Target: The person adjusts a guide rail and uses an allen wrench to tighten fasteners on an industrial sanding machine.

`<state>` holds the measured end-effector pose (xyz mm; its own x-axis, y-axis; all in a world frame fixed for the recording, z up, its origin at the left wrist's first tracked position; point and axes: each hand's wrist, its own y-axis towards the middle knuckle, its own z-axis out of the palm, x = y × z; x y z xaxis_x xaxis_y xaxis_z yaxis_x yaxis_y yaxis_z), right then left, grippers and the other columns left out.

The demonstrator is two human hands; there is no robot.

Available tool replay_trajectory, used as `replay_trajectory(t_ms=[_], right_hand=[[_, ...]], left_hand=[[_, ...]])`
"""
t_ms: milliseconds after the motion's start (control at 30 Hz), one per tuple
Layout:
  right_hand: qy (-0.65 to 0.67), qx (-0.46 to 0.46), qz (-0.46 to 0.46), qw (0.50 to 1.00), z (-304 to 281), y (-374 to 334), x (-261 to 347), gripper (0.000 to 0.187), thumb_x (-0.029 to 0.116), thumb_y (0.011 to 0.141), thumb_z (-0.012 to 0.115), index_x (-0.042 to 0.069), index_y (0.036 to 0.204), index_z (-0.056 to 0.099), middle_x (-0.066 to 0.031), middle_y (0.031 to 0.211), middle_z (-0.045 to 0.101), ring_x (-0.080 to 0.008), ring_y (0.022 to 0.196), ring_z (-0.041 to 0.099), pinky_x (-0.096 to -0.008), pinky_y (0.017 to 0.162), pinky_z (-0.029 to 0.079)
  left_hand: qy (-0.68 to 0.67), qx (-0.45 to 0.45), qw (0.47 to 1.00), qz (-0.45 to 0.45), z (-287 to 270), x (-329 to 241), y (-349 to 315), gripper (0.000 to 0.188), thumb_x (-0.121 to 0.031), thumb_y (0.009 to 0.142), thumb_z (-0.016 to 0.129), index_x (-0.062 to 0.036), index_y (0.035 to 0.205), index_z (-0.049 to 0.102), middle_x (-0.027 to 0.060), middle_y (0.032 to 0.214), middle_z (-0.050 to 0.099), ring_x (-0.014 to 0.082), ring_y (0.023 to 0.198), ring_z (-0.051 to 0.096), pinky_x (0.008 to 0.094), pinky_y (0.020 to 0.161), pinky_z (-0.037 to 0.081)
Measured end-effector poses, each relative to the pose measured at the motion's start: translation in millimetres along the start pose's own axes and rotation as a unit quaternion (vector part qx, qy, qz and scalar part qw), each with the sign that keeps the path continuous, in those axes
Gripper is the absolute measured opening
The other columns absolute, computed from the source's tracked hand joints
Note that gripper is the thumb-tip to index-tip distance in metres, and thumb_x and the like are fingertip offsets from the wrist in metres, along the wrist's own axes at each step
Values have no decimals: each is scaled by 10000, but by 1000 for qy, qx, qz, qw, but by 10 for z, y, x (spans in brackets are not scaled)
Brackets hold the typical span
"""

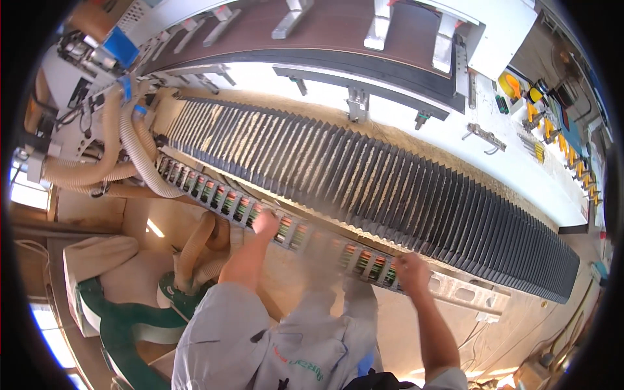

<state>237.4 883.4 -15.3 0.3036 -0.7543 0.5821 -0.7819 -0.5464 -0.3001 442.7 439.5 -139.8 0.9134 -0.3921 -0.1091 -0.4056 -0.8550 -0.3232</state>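
A long grey cable chain [229, 203] runs slantwise in front of me, with green, orange and black cables showing between its crosspieces. My left hand [265, 223] is closed at its upper edge, near the middle of its length. Farther right, my right hand [412, 270] is closed at the chain's right-hand stretch, beside a pale metal rail [465, 292] with oval holes. The fingertips of both hands are partly hidden. Between the hands, a pale haze blurs part of the chain. Just beyond it lies a black pleated bellows cover [390, 188] with sawdust in its folds.
Behind the bellows stands a white machine body [520, 162] with metal clamps and a dark bed. Ribbed beige hoses [133, 153] hang at the left. A green-and-white machine [120, 325] stands at lower left. Yellow-handled tools [572, 156] line the right edge.
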Motion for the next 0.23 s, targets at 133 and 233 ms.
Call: replay_trajectory(t_ms=[133, 233], right_hand=[[184, -39, -177, 966, -118, -1026, 1149, 166, 147, 844, 735, 23, 948, 695, -121, 871, 668, -192, 613, 637, -311, 545, 498], [228, -6, -110, 968, -266, -1734, 1729, 180, 157, 852, 735, 44, 988, 702, -119, 914, 688, -181, 664, 671, -285, 617, 540]], left_hand=[[63, 161, 979, 113, 540, 112, -698, 275, -363, 827, 598, -156, 981, 694, 146, 994, 710, 359, 950, 675, 484, 817, 538], [58, 164, 964, 201, 762, 176, -1020, 292, -371, 821, 609, -171, 1019, 684, 162, 990, 708, 356, 961, 674, 471, 847, 535]])
